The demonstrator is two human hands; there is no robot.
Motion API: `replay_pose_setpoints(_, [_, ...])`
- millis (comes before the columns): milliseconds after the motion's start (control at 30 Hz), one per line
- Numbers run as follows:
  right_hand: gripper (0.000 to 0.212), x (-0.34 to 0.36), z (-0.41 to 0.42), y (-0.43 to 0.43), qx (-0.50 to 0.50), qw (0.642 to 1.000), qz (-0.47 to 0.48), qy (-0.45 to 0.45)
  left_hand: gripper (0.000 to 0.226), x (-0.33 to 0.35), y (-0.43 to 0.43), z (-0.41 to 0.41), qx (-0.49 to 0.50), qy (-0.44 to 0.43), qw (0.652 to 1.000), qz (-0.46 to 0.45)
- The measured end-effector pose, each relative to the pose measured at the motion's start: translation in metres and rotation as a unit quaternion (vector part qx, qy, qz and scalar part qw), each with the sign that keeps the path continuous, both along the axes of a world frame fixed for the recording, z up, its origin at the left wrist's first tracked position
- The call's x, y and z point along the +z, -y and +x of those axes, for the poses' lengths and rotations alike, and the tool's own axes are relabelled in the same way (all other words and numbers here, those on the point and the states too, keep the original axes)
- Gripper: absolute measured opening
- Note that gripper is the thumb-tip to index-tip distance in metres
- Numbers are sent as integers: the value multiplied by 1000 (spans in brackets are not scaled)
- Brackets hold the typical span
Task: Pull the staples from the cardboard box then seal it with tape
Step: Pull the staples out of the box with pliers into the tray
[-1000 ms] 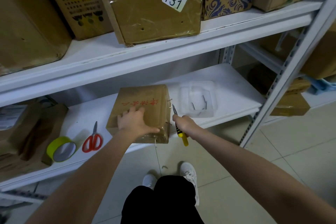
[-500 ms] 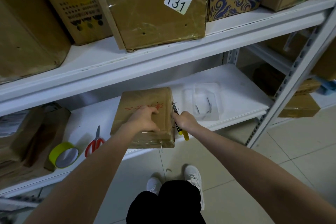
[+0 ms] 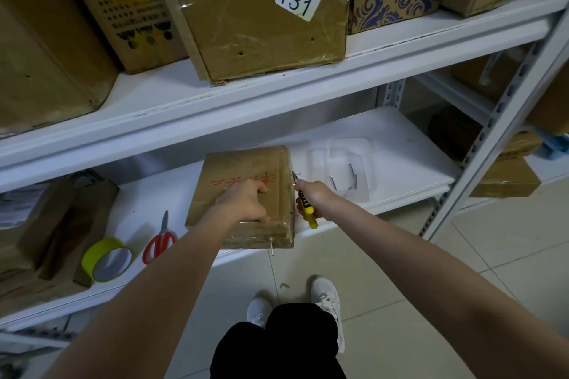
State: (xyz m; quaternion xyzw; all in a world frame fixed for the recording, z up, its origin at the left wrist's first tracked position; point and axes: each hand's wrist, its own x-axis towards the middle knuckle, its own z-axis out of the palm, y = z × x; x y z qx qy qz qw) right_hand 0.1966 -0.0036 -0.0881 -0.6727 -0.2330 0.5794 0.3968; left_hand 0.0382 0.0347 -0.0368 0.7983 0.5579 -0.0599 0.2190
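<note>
Evidently mid staple-pulling: left hand presses the box, right hand clenches the tool at a side staple. Next, pry it out.

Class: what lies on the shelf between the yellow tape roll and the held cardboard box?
Red-handled scissors lie between them, shown in the head view.
</note>
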Motion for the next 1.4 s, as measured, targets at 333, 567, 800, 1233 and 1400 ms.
replay_pose_setpoints(333, [37, 12, 52, 20, 25, 961, 13, 276, 76, -2, 1, 2, -1, 9, 1000, -4])
replay_pose_setpoints(567, [30, -2, 86, 45, 94, 882, -72, 456, 77, -6, 3, -2, 2, 37, 999, -4])
replay_pose_setpoints(800, [35, -1, 79, 43, 72, 883, -32, 463, 77, -6, 3, -2, -2, 36, 999, -9])
replay_pose_setpoints(1233, [22, -18, 18, 13, 60, 995, -83, -22, 88, -1, 1, -18, -67, 5, 997, 23])
replay_pose_setpoints(1400, [23, -25, 18, -2, 63, 991, -113, -36, 89, 0, -6, -23, -67, 1, 998, 18])
